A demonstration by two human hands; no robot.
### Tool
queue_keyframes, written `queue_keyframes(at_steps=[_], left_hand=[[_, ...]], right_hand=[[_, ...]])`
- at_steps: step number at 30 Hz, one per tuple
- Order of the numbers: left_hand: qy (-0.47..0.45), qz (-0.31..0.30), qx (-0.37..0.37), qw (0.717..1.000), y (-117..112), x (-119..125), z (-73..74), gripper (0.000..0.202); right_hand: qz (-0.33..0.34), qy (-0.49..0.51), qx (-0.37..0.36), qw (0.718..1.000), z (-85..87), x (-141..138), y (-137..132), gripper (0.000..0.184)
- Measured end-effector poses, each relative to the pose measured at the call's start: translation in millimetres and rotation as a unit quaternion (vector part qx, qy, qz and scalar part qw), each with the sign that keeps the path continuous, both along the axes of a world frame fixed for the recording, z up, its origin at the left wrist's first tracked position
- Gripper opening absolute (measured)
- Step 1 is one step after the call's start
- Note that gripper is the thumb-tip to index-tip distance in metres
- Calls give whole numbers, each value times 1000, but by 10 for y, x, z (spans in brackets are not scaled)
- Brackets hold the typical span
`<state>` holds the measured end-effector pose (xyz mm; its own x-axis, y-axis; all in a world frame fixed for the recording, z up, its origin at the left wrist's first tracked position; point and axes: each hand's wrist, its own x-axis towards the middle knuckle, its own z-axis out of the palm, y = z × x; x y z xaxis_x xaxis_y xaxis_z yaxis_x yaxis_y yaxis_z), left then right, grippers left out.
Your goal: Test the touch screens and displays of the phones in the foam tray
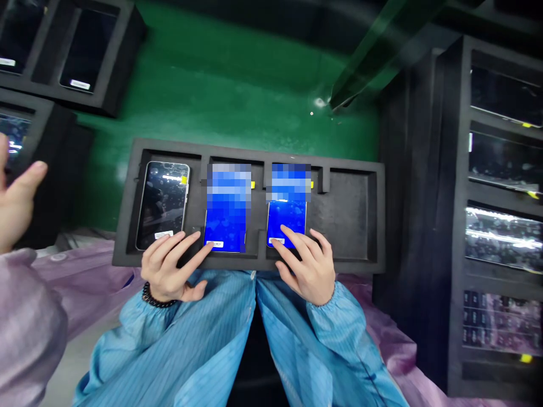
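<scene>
A black foam tray [352, 203] with several slots lies before me on a green surface. Its left slot holds a dark-screened phone [163, 204]. The two middle slots hold phones with lit blue screens [225, 223] [287, 217]; the right slot holds nothing. My left hand [169, 268] rests on the tray's near edge, fingers spread, a fingertip touching the bottom of the left blue phone. My right hand [307, 263] lies spread too, its fingertips on the bottom of the right blue phone. Both arms wear blue striped sleeves; a dark bead bracelet circles my left wrist.
Stacked black foam trays with more phones stand at the right [500, 215] and at the upper left [63, 51]. Another person's hand [17, 198] in a lilac sleeve reaches in at the left edge. A lilac cloth [85, 277] covers the near surface.
</scene>
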<state>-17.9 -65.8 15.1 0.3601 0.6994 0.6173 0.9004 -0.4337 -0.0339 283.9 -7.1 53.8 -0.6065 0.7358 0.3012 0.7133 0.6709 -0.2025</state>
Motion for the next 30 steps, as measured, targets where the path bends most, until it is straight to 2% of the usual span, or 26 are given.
queue_keyframes(at_steps=[14,20,26,30], left_hand=[[-20,-3,8,1000,7,2,-21,64],[-13,1,-2,1000,-4,0,-15,63],[-34,-1,20,999,19,1,-54,64],[-32,0,13,999,-29,17,-47,65]], right_hand=[[-2,35,2,999,-4,-5,3,36],[-5,10,-6,1000,-10,7,-10,32],[-10,19,-8,1000,-24,12,-8,39],[-12,30,-7,999,-25,-1,-33,37]])
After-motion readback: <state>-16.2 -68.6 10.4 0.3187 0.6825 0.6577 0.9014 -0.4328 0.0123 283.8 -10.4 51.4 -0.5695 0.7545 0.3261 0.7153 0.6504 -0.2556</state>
